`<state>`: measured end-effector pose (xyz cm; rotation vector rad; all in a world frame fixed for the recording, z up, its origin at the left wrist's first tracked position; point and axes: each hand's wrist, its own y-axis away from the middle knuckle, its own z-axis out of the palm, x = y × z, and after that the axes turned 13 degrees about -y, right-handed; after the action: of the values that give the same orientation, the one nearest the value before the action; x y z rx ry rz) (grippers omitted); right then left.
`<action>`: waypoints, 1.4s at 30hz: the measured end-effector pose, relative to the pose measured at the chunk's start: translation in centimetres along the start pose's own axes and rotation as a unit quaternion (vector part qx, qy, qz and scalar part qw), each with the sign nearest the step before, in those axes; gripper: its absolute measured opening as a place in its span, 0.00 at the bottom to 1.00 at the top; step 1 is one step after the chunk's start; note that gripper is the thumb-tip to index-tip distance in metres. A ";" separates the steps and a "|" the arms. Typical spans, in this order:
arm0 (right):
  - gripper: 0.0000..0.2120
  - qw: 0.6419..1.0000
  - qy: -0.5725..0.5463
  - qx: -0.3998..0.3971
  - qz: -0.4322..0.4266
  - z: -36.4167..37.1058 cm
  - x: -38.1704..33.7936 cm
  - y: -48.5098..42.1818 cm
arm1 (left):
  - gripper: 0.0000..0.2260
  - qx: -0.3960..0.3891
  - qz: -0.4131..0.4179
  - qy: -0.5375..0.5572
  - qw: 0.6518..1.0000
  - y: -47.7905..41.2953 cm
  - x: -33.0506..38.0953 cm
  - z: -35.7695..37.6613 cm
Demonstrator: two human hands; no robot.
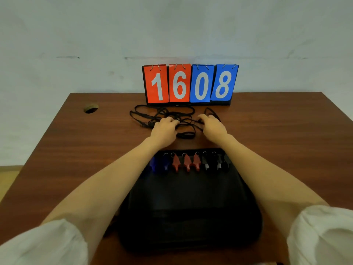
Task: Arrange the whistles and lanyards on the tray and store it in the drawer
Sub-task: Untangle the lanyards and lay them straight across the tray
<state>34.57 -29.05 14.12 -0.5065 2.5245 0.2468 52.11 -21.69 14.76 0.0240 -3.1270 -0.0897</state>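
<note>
Brown wood tabletop (76, 150), seen from above the near edge.

Far edge, centre: flip scoreboard (190, 84) standing upright. Cards read 1, 6 on red and 0, 8 on blue, in white digits. No other writing legible.

Far left corner area: round cable hole (91, 108).

Between scoreboard and tray: black lanyards (152, 115) in a loose tangle, lying flat, loops trailing toward the left edge.

Left hand (165, 129) on the left part of the tangle, fingers curled down over the cords and gripping them. Right hand (213, 127) on the right part, fingers likewise curled around strands (tips hidden among the cords). A strand runs between the two hands.

Near edge, centre: black tray (189, 207), both forearms passing over its sides. Along its far rim, a row of whistles with small rings: blue whistles (153, 164) at left, three red whistles (187, 162) in the middle, black whistles (219, 163) at right, lying side by side.

White sleeves (47, 243) pushed up at both elbows.
</note>
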 end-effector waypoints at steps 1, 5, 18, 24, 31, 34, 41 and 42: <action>0.24 1.000 0.005 0.005 -0.005 0.4 0.4 -0.6 | 0.21 0.011 0.002 0.005 1.000 -0.6 0.1 0.7; 0.21 0.998 0.021 0.040 -0.049 1.6 1.7 -2.7 | 0.23 0.045 0.016 -0.008 0.999 -2.7 0.4 2.5; 0.11 0.984 -0.088 0.140 -0.064 1.0 2.1 -2.7 | 0.22 -0.085 0.022 -0.051 0.995 -3.4 0.3 4.1; 0.09 0.945 -0.276 0.168 -0.046 -5.1 -2.6 -1.6 | 0.23 -0.032 -0.052 -0.056 0.997 -2.5 3.0 0.6; 0.10 0.914 -0.344 0.166 -0.141 -12.3 -8.2 1.5 | 0.26 0.131 0.022 0.414 0.901 -1.1 7.6 -11.1; 0.13 0.892 -0.372 0.177 -0.189 -15.0 -10.3 3.6 | 0.12 0.180 0.024 0.410 0.894 -0.4 8.4 -14.0; 0.14 0.831 -0.433 0.258 -0.235 -20.7 -13.2 8.1 | 0.09 0.264 -0.010 0.339 0.903 2.4 6.8 -19.1; 0.15 0.827 -0.437 0.261 -0.238 -21.4 -13.3 8.8 | 0.09 0.280 -0.011 0.324 0.904 3.0 6.4 -20.2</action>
<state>31.14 -22.83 39.84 -0.5928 1.4119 -0.3382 45.97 -19.90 35.14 0.0749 -2.3800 0.6704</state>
